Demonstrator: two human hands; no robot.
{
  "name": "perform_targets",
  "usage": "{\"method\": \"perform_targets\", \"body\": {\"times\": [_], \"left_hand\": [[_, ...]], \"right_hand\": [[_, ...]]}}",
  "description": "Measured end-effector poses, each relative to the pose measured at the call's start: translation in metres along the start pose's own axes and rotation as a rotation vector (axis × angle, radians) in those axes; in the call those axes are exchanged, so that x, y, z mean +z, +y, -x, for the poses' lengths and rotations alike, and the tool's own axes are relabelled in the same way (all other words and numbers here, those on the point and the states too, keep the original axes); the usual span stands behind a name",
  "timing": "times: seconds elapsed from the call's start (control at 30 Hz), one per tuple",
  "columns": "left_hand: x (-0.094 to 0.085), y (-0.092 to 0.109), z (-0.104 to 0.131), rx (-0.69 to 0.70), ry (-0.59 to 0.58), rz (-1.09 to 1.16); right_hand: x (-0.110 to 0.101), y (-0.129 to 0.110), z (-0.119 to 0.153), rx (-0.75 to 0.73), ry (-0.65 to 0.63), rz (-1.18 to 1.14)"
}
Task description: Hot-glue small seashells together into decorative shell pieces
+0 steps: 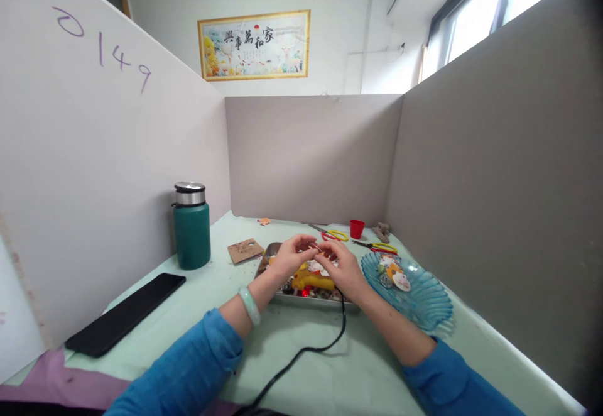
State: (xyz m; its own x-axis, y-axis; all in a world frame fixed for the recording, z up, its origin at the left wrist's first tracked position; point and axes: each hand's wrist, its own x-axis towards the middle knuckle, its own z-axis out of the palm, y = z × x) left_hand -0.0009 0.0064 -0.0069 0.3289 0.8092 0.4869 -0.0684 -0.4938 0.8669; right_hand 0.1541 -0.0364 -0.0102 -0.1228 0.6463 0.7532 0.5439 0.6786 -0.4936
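Over a metal tray (308,303), my left hand (296,254) and my right hand (340,268) meet at the fingertips. Both hands are closed in a pinch around something small and thin, too small to name. Beneath them in the tray lies a yellow glue gun (315,279), its black cord (301,352) running over the tray's front edge toward me. A red light glows by the glue gun. Small mixed pieces fill the tray around it, partly hidden by my hands.
A green bottle (191,234) and a black phone (127,312) are on the left. Brown cardboard (245,251) lies behind the tray's left side. Scissors (334,234), pliers (380,247), a red cup (357,229) and a blue glass plate (426,293) with cutouts are rightward. Partitions (313,152) enclose the table.
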Motion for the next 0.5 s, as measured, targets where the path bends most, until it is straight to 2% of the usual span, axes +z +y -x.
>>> {"method": "perform_targets", "body": {"times": [0.5], "left_hand": [[0.0002, -0.0028, -0.0009, 0.063, -0.001, -0.003]], "right_hand": [[-0.0004, -0.0006, -0.0005, -0.017, 0.022, -0.021]]}}
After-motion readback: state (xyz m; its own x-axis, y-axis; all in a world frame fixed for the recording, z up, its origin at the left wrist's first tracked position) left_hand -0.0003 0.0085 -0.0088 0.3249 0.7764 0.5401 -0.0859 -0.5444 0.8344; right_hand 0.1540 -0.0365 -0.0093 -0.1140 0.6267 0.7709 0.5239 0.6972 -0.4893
